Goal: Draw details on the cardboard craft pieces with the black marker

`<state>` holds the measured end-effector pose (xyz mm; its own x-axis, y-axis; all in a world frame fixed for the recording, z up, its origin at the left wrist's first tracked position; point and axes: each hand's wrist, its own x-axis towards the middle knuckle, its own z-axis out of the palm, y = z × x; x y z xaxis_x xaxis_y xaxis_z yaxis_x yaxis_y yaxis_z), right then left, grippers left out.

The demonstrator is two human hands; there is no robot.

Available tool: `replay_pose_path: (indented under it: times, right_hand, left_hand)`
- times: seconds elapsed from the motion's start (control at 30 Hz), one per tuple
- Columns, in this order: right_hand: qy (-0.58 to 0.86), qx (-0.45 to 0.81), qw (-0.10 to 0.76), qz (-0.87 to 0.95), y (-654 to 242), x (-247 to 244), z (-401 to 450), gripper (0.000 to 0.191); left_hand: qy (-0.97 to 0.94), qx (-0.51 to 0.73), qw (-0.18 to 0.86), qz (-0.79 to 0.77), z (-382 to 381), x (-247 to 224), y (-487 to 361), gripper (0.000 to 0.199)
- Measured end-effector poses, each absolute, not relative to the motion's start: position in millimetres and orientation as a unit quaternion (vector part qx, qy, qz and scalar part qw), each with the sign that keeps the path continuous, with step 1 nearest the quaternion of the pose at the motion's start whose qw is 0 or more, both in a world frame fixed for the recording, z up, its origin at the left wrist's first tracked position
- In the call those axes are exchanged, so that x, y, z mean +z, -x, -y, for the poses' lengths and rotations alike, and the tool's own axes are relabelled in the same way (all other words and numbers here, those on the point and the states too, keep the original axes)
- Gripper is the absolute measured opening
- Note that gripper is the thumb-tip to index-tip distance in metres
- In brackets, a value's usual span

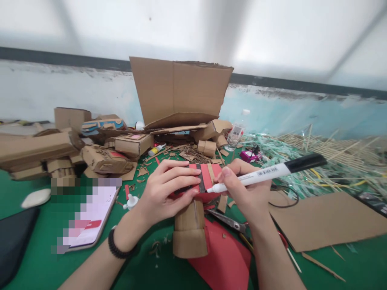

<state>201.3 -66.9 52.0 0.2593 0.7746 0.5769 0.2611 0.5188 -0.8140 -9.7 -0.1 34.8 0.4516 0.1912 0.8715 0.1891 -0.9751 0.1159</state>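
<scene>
My right hand (246, 185) grips a white marker pen (263, 175) with its black cap on the rear end. The pen slants down to the left, and its tip is at the red paper-covered part of a cardboard model (208, 171), beside a black stripe. My left hand (172, 185) wraps over the left side of this part, fingers across the top, holding it. A brown cardboard section (190, 229) of the model sticks out toward me. Under my right hand lie scissors (228, 221), partly hidden, and a red paper sheet (226, 257).
A phone (96, 217) lies on the green table at left, near several cardboard models (99, 159). Behind stand an open cardboard box (181, 90) and a plastic bottle (237, 131). At right are a flat cardboard sheet (326, 217) and a heap of thin sticks (338, 149).
</scene>
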Motion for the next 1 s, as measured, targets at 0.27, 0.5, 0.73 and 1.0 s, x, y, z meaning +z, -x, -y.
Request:
replay_pose_path:
  times: [0.27,0.5,0.73,1.0]
  right_hand:
    - [0.467,0.13,0.691,0.537,-192.9,56.6,57.6,0.035]
    - [0.508,0.121,0.696,0.493,-182.9,49.4,51.0,0.039]
    - [0.512,0.086,0.684,0.512,-185.4,46.2,50.8,0.04]
    - [0.495,0.083,0.693,0.517,-185.3,48.9,55.0,0.041]
  left_hand:
    - [-0.85,0.516,-0.002,-0.109,2.6,35.2,9.2,0.016]
    - [-0.846,0.523,-0.003,-0.109,6.9,36.2,7.2,0.014]
    - [-0.843,0.528,-0.001,-0.108,6.7,36.5,7.0,0.015]
    - [-0.843,0.528,-0.006,-0.105,7.5,37.7,6.7,0.013]
